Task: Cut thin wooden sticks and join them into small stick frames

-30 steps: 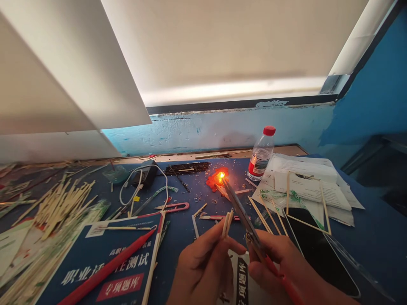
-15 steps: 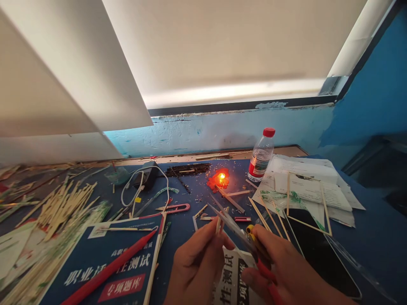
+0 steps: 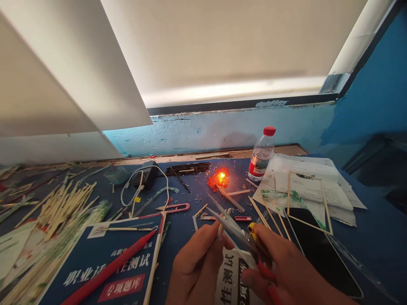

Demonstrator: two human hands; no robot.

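Note:
My left hand (image 3: 202, 258) pinches a small pale wooden stick (image 3: 220, 230) between thumb and fingers, in front of a book with Chinese print. My right hand (image 3: 280, 264) grips scissors (image 3: 237, 231) with red and yellow handles. Their blades are parted, point up and to the left, and lie by the fingertips of my left hand. Beyond the hands, a lit flame (image 3: 221, 176) burns in red wax on the blue table, with thin sticks (image 3: 237, 193) lying beside it.
A bottle (image 3: 261, 154) stands behind, near papers (image 3: 313, 186). A phone (image 3: 321, 250) lies at right under a stick frame (image 3: 326, 203). At left are a blue book (image 3: 108, 262), a red pen (image 3: 117, 262), a pink-handled cutter (image 3: 178, 207) and many sticks (image 3: 63, 207).
The scissor blades have shifted slightly to the left over my left fingertips. Less of the small stick shows above those fingers. The things on the table have stayed put.

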